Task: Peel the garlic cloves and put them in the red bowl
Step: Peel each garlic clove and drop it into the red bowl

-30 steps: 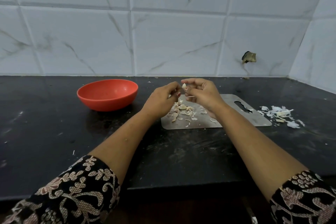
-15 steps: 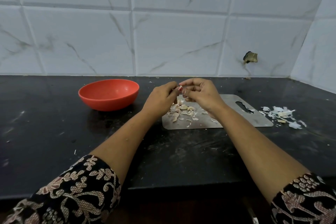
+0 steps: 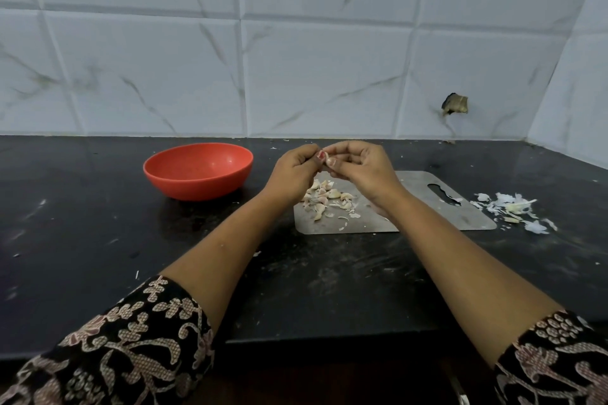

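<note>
My left hand (image 3: 292,174) and my right hand (image 3: 362,169) are meeting just above the steel cutting board (image 3: 467,215), both pinching one garlic clove (image 3: 326,157) between them. A heap of cloves and skins (image 3: 325,196) is lying on the board beneath. The red bowl (image 3: 197,190) is sitting on the dark surface (image 3: 98,223) to the board's left, apart from my hands, with loose peelings (image 3: 513,210) lying off the board's right end.

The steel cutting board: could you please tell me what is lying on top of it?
A pile of garlic cloves with loose skin flakes lies on the left half of the cutting board. The right hand and wrist cover its middle, so anything there is hidden.
</note>
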Demonstrator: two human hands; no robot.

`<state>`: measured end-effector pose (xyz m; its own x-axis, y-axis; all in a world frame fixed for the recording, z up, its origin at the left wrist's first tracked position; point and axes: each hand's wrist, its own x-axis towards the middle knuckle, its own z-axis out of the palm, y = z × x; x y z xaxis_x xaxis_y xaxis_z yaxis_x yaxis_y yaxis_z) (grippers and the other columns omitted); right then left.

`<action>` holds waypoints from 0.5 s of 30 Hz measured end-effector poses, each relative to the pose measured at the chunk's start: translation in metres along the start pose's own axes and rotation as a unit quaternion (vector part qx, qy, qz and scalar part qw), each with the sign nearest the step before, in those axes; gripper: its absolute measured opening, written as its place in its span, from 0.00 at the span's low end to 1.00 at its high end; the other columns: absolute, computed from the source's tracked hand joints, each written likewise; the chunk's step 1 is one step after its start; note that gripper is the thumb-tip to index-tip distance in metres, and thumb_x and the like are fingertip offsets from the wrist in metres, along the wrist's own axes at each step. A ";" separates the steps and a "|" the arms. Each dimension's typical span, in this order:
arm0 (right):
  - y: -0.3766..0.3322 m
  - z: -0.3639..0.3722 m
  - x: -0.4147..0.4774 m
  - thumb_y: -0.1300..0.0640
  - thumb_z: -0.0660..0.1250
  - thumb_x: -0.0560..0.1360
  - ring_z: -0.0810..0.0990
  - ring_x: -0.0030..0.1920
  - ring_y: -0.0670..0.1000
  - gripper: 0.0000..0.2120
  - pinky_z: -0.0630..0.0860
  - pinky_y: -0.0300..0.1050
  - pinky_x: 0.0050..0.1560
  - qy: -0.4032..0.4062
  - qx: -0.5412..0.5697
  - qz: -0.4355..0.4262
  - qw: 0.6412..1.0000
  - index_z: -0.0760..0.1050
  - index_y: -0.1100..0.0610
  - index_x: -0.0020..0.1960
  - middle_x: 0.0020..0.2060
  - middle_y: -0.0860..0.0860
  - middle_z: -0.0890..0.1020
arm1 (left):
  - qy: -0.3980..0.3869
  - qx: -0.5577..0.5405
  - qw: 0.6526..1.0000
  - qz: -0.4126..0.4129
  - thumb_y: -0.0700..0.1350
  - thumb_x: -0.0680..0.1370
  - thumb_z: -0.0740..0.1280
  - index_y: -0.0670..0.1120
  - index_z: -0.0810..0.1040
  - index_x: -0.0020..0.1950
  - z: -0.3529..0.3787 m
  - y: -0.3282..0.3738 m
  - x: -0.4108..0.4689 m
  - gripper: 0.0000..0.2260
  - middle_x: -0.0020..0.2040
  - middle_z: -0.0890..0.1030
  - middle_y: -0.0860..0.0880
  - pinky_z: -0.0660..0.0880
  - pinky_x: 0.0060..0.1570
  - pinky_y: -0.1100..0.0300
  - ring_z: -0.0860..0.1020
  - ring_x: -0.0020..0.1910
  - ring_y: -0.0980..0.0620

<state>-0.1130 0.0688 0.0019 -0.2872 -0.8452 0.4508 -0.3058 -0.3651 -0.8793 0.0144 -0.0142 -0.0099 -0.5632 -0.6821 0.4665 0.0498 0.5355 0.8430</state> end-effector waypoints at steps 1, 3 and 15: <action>-0.001 0.000 0.000 0.68 0.69 0.75 0.84 0.43 0.47 0.07 0.79 0.38 0.45 -0.001 0.016 0.016 1.000 0.81 0.59 0.49 0.40 0.54 0.84 | 0.002 0.022 1.000 0.014 0.39 0.82 0.60 0.46 0.71 0.35 -0.001 0.000 -0.001 0.15 0.27 0.67 0.56 0.62 0.28 0.63 0.64 0.26 0.57; -0.002 0.000 0.001 0.70 0.68 0.75 0.84 0.45 0.50 0.08 0.79 0.39 0.46 -0.003 0.046 0.046 0.998 0.81 0.59 0.48 0.41 0.56 0.84 | 0.008 0.100 0.994 0.053 0.40 0.81 0.61 0.44 0.73 0.38 -0.003 0.002 -0.003 0.12 0.29 0.69 0.55 0.64 0.31 0.62 0.66 0.28 0.58; -0.007 -0.003 0.001 0.71 0.64 0.77 0.81 0.39 0.48 0.08 0.81 0.38 0.45 -0.006 0.112 0.107 0.988 0.81 0.63 0.48 0.38 0.56 0.83 | 0.013 0.350 0.916 0.195 0.37 0.79 0.61 0.42 0.75 0.44 -0.011 0.006 -0.005 0.06 0.38 0.78 0.48 0.70 0.37 0.55 0.75 0.37 0.47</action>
<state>-0.1136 0.0718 0.0091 -0.3128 -0.9162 0.2503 -0.0302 -0.2538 -0.9668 0.0264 -0.0132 -0.0043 -0.5947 -0.3783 0.7094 -0.3035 0.9227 0.2377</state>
